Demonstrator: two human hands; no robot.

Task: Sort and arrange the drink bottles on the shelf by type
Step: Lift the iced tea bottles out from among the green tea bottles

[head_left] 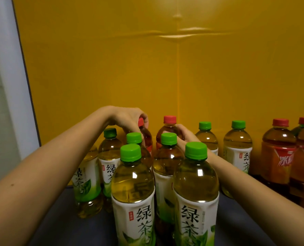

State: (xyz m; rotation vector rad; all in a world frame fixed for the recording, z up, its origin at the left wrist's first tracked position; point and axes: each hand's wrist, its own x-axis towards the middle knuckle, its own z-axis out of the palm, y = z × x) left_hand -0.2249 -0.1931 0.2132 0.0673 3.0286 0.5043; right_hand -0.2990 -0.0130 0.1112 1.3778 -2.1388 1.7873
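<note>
The left hand (pixel 128 119) pinches the red cap of a smooth dark-tea plastic bottle (pixel 146 136) far back on the dark shelf (pixel 58 224). The right hand (pixel 183 134) curls round the red-capped twin bottle (pixel 166 129) beside it. Glossy green-capped plastic bottles (pixel 132 181) crowd nearer.

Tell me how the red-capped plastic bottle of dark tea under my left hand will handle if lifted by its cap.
Probably heavy for its size: the red-capped plastic bottle of dark tea looks filled to its shoulder. Held only at the cap by the left hand, it may swing. The green-capped bottles crowd it, so it could knock one over.
</note>
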